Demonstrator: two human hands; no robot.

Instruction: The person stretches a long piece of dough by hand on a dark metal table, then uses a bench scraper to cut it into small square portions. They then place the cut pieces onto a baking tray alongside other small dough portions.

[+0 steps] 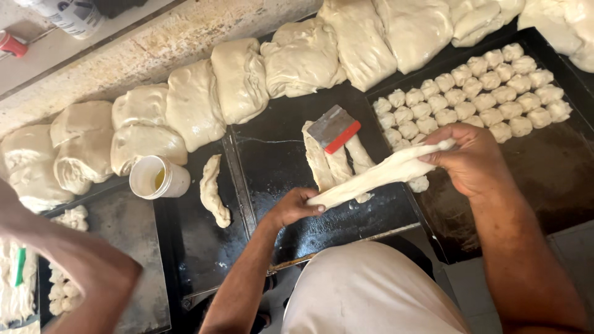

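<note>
Spanning both hands, dough rope (380, 175) hangs above dark tray (346, 216); long axis rises lower-left to upper-right. Left hand (294, 207) pinches lower end, right hand (470, 158) clenches upper end, nearer dough balls (476, 93).

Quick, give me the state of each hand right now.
Left hand: closed on the lower end of the dough strip.
Right hand: closed on the upper end of the same strip, stretched between both hands.
</note>
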